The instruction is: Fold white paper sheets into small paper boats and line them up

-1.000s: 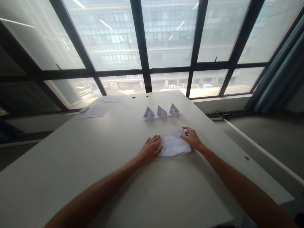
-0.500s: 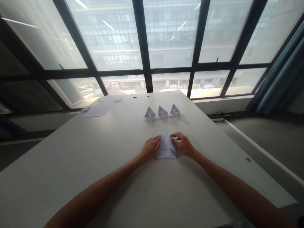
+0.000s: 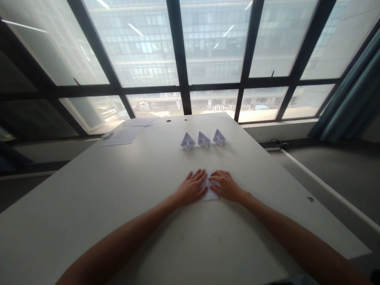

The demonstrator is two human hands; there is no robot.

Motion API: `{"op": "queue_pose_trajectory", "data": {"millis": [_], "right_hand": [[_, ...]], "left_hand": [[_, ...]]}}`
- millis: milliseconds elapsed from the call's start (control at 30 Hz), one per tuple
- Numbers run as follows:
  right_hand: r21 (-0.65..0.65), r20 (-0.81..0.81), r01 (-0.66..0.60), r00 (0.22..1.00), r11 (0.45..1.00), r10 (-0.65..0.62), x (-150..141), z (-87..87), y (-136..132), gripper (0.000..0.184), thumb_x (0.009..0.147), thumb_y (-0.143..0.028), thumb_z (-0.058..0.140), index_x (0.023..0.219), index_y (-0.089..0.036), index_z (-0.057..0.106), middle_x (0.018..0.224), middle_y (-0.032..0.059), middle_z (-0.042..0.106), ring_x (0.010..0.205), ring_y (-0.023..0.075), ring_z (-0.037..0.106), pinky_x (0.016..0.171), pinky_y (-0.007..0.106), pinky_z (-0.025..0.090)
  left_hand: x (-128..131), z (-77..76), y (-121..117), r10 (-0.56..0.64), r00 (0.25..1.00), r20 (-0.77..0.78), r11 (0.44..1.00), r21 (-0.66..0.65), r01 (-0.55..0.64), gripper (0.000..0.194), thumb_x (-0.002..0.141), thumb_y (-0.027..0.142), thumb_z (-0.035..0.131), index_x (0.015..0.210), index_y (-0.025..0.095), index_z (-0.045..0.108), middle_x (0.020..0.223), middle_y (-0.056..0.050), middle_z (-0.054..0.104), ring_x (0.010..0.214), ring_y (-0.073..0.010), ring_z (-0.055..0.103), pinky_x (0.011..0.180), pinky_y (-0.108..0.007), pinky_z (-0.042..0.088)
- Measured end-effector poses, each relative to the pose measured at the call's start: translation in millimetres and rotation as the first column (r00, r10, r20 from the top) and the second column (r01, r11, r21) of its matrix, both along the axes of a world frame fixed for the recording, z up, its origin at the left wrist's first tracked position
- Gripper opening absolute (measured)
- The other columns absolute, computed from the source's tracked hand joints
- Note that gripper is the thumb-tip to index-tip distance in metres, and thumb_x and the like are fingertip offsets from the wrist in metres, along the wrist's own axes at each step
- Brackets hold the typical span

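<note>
A folded sheet of white paper [image 3: 210,194] lies flat on the table in front of me, partly covered by both hands. My left hand [image 3: 192,187] rests palm down on its left side, fingers stretched out and slightly apart. On the right side is my right hand [image 3: 226,185], its fingers bent, with fingertips and thumb apart on the paper's surface. Beyond the hands, three folded paper boats stand in a row: a left one [image 3: 188,141], a middle one [image 3: 203,139] and a right one [image 3: 219,137].
The white table [image 3: 142,174] stretches toward large windows. Loose paper sheets [image 3: 120,136] lie at its far left. A blue curtain [image 3: 341,95] hangs on the right, and a dark cable [image 3: 277,142] lies beyond the table's right edge.
The raised flap at the paper's far end no longer stands up. My left hand has slid right and flattened over the paper, while the right hand has moved inward onto it.
</note>
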State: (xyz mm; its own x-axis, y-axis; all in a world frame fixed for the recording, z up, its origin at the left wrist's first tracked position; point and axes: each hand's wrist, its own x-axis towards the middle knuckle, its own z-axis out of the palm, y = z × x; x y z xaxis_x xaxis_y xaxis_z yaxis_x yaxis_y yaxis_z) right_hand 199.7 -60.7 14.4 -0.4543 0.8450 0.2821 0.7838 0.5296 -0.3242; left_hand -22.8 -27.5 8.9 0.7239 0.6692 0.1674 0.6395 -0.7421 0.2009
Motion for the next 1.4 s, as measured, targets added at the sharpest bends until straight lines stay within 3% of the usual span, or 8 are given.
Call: {"op": "queue_pose_trajectory", "data": {"millis": [133,267,367,633,867,1033,1233,1400], "right_hand": [[-0.096,0.123,-0.011,0.992,0.995,0.023,3.3,-4.6,5.6,0.058,0.099,-0.046,0.033,0.152,-0.021,0.031,0.156,0.0094,0.032,0.146,0.0266,0.02,0.116,0.054,0.012],[-0.154,0.185,0.048,0.983,0.987,-0.019,5.5,-6.6,12.8,0.058,0.101,-0.044,0.02,0.154,-0.022,0.022,0.16,0.0059,0.02,0.149,0.0247,0.009,0.116,0.06,0.001],[-0.198,0.196,0.028,0.981,0.98,0.012,10.0,-3.1,14.3,0.064,0.099,-0.051,0.023,0.155,-0.021,0.017,0.161,0.006,0.014,0.149,0.0253,0.004,0.116,0.059,-0.001],[-0.38,0.155,-0.13,0.967,0.916,0.202,33.7,12.3,7.4,0.11,0.075,-0.08,0.051,0.156,-0.022,0.005,0.162,0.009,0.0,0.149,0.0314,-0.004,0.116,0.058,-0.007],[-0.217,0.073,-0.048,0.995,0.975,0.065,17.3,10.6,7.0,0.065,0.098,-0.055,0.029,0.154,-0.021,0.024,0.161,0.0087,0.018,0.149,0.024,0.008,0.117,0.058,0.003],[-0.195,0.106,-0.087,0.988,0.977,0.109,5.8,4.9,3.7,0.077,0.094,-0.057,0.041,0.155,-0.016,0.017,0.159,0.0123,0.021,0.148,0.0265,0.014,0.117,0.057,0.005],[-0.22,0.141,-0.077,0.984,0.973,0.11,11.7,6.3,5.5,0.081,0.092,-0.063,0.042,0.155,-0.019,0.019,0.159,0.0124,0.021,0.148,0.0291,0.014,0.117,0.058,0.004],[-0.242,0.135,-0.083,0.984,0.967,0.118,15.1,7.6,6.7,0.08,0.091,-0.064,0.042,0.155,-0.021,0.019,0.16,0.0122,0.02,0.148,0.0294,0.013,0.116,0.058,0.001]], "left_hand": [[0.3,6.6,-3.3,-0.015,0.991,-0.132,1.0,-0.003,0.014,0.071,0.098,0.056,0.032,0.155,0.015,0.019,0.16,-0.013,0.019,0.148,-0.0273,0.015,0.119,-0.048,0.012],[1.0,11.8,-4.3,-0.018,0.983,-0.183,1.0,-0.009,0.017,0.072,0.098,0.058,0.03,0.155,0.017,0.016,0.161,-0.012,0.014,0.149,-0.0279,0.01,0.118,-0.049,0.01],[0.9,11.9,-4.4,-0.024,0.982,-0.189,1.0,-0.007,0.023,0.068,0.098,0.058,0.029,0.156,0.024,0.016,0.162,-0.009,0.011,0.149,-0.0284,0.008,0.118,-0.051,0.01],[-0.4,10.7,-3.3,-0.021,0.978,-0.207,1.0,-0.014,0.019,0.069,0.098,0.061,0.027,0.156,0.026,0.014,0.162,-0.009,0.009,0.149,-0.0275,0.007,0.118,-0.049,0.009],[-0.1,9.9,-4.1,-0.023,0.982,-0.186,1.0,-0.004,0.023,0.068,0.098,0.06,0.029,0.156,0.027,0.015,0.162,-0.008,0.011,0.149,-0.0269,0.008,0.118,-0.049,0.01],[-1.3,4.1,-0.3,-0.021,0.995,-0.1,1.0,-0.019,0.019,0.066,0.1,0.057,0.026,0.155,0.024,0.017,0.161,-0.009,0.018,0.149,-0.0253,0.013,0.118,-0.047,0.012],[-19.2,-5.8,22.3,0.182,0.983,-0.037,0.982,-0.037,-0.184,0.052,0.102,0.044,0.03,0.15,0.025,0.033,0.158,-0.008,0.029,0.147,-0.0273,0.02,0.116,-0.055,0.016],[-26.3,-2.7,32.8,0.284,0.944,0.165,0.959,-0.031,-0.283,0.043,0.097,0.027,0.041,0.137,0.018,0.051,0.147,-0.012,0.046,0.14,-0.0254,0.037,0.115,-0.046,0.027]]}}
